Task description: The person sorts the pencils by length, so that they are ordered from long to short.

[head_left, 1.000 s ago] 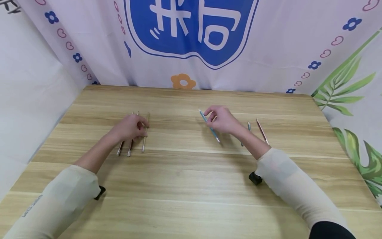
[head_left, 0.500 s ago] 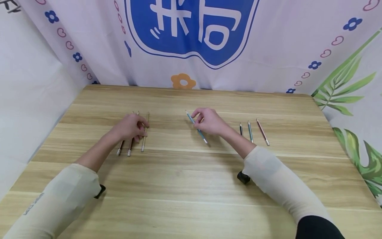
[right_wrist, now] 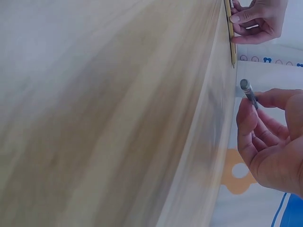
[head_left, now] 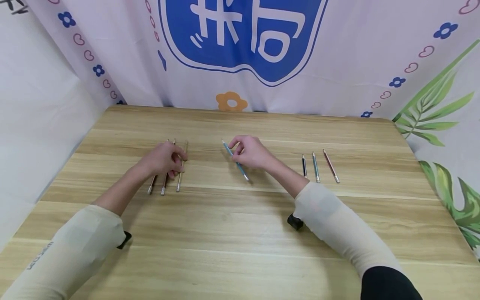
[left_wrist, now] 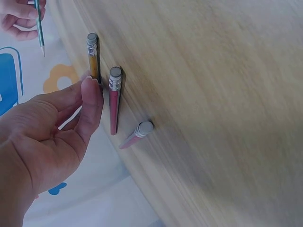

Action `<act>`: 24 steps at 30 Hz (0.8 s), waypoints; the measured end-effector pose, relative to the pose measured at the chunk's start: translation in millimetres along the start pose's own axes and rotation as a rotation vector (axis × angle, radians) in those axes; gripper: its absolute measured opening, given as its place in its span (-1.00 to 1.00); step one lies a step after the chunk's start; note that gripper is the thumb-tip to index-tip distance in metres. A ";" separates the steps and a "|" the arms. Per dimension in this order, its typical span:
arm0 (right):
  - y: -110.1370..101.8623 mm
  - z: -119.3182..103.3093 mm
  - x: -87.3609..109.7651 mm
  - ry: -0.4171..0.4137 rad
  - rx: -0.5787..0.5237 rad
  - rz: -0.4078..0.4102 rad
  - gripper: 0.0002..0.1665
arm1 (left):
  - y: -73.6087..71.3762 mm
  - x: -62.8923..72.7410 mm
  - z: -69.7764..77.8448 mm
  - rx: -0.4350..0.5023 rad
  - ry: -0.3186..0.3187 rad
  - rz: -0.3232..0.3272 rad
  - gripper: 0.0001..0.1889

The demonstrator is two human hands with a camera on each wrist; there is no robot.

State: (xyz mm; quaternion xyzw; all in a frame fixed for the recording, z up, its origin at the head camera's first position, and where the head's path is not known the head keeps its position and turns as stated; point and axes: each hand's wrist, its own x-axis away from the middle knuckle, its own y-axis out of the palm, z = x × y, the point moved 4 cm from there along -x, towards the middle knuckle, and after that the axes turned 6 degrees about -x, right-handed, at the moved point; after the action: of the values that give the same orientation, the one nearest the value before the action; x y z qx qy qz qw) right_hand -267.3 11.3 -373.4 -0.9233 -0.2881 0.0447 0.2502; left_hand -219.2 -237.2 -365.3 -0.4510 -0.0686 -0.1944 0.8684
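My right hand [head_left: 249,152] pinches a blue pencil [head_left: 241,169] between thumb and fingers, tip pointing away and its eraser end toward me. In the right wrist view that pencil [right_wrist: 247,91] appears end-on, with its grey eraser foremost. On the left, my left hand [head_left: 163,160] pinches a yellow pencil [head_left: 179,181] low at the table. Beside it, in the left wrist view, lie a red pencil [left_wrist: 113,104] and a pinkish pencil [left_wrist: 136,136], erasers toward the camera. From the head, the left hand hides the middles of these two.
Right of the right forearm lie a dark pencil [head_left: 304,165], another blue pencil [head_left: 316,166] and a reddish pencil [head_left: 331,166], roughly side by side. The wooden table [head_left: 225,241] ends at a printed cloth [head_left: 187,89] hanging along the back.
My right hand has moved left with the blue pencil, toward the left hand, uncovering the dark pencil and the second blue one at right. The left hand has stayed in place.
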 end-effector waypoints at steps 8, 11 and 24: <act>8.4 -3.9 -5.4 0.023 -0.005 0.001 -0.67 | 0.9 -0.8 -0.8 0.033 -0.026 -0.009 -0.66; 12.3 -3.9 -8.3 0.022 -0.014 0.001 -0.68 | 0.8 -1.1 -2.5 0.048 -0.033 -0.011 -0.67; 30.4 -11.3 -14.3 0.038 -0.118 -0.017 -0.67 | 0.8 -3.5 -4.6 0.068 -0.037 -0.006 -0.70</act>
State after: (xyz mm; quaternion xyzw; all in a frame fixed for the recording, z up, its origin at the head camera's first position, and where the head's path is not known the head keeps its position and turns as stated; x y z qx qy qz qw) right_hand -261.1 -23.1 -379.2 -0.9347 -0.2931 0.0080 0.2009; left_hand -222.3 -239.5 -369.6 -0.4245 -0.0923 -0.1862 0.8813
